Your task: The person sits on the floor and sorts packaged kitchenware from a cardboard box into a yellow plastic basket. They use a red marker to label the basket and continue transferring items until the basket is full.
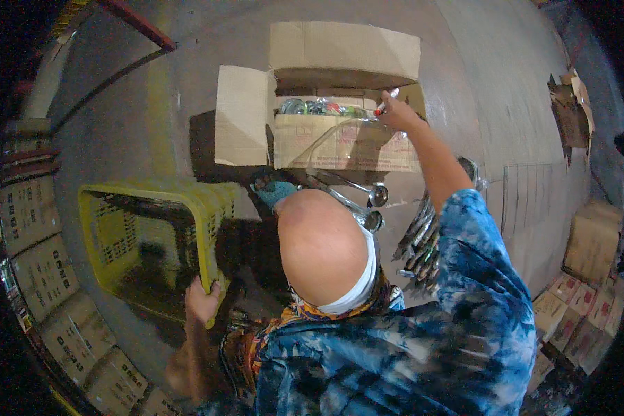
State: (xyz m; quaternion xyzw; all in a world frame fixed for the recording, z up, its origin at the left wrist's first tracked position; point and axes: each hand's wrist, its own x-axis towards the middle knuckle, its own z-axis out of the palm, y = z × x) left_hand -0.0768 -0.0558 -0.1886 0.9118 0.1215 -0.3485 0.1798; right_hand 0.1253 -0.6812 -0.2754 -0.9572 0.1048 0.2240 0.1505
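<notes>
The right arm is extended forward, with the upper arm covered by a blue-and-white sleeve (473, 232) and the right forearm (435, 152) left bare. The right hand (397, 113) is closed in a grip. The left hand (202, 300) is held lower, nearer the body, with its fingers curled.

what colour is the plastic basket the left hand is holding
The plastic basket is yellow, best seen in the head view.

The person's right hand (401, 114) is at the open carton (308, 144), pinching a red-and-white item (379, 111)! The left hand (202, 301) grips the yellow crate's (206, 239) rim, and shiny ladles (378, 196) show between carton and bare knee (319, 243).
</notes>
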